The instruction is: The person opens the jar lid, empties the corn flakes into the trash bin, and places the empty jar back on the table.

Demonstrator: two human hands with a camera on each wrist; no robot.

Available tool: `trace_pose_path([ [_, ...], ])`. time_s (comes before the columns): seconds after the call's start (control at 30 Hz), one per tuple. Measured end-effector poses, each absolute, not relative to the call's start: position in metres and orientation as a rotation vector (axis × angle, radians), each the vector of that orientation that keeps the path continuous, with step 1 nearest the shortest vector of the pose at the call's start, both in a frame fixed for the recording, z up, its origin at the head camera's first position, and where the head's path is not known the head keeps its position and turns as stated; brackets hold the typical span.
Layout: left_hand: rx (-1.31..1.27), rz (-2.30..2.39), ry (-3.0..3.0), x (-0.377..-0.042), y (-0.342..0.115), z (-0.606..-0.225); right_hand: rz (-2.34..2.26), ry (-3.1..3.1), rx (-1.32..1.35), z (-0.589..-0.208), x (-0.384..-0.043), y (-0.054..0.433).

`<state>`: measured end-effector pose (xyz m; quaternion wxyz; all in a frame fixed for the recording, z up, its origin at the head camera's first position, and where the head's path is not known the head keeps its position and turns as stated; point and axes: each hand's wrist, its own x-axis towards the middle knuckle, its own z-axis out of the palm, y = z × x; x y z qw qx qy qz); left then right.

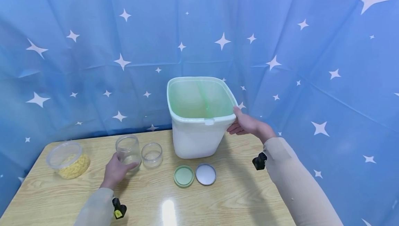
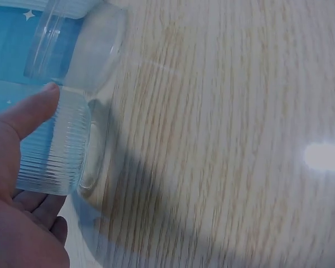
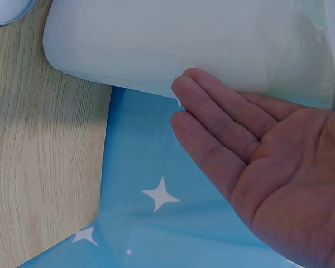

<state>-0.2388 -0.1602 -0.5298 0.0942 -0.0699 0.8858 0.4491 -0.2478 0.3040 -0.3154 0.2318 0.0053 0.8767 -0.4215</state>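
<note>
My left hand (image 1: 116,170) holds a clear ribbed jar (image 2: 53,148) at the left of the table, thumb on one side and fingers on the other. Right beside it is a second, shorter clear jar (image 1: 152,155), uncapped. At the table's back stands a large white bin (image 1: 196,139) with a pale green, open top. My right hand (image 1: 247,122) is at the bin's right front corner, its thumb over the rim. In the right wrist view the fingers (image 3: 212,117) lie nearly straight along the outer wall; the thumb is hidden there.
A clear round tub (image 1: 69,160) of yellow pieces stands at the far left. Two round lids, one green (image 1: 184,176) and one white with a grey edge (image 1: 205,174), lie before the bin. A blue starred curtain (image 1: 140,46) hangs behind the wooden table (image 1: 149,201).
</note>
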Motion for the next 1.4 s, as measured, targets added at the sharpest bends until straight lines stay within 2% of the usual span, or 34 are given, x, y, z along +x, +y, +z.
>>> trace_pose_path([
  [0.57,-0.265,1.22,2.672,-0.24,-0.158,-0.529,-1.152,2.41,-0.006,-0.319,-0.251,0.301],
  [0.8,-0.182,1.224,2.663,-0.238,-0.166,-0.529,-1.152,2.407,0.008,-0.319,-0.249,0.303],
  [1.1,-0.177,1.185,2.6,-0.226,-0.198,-0.512,-1.158,2.415,0.008,-0.317,-0.247,0.306],
  [1.4,-0.332,1.025,2.59,-0.216,-0.258,-0.504,-1.149,2.422,0.0,-0.316,-0.247,0.305],
])
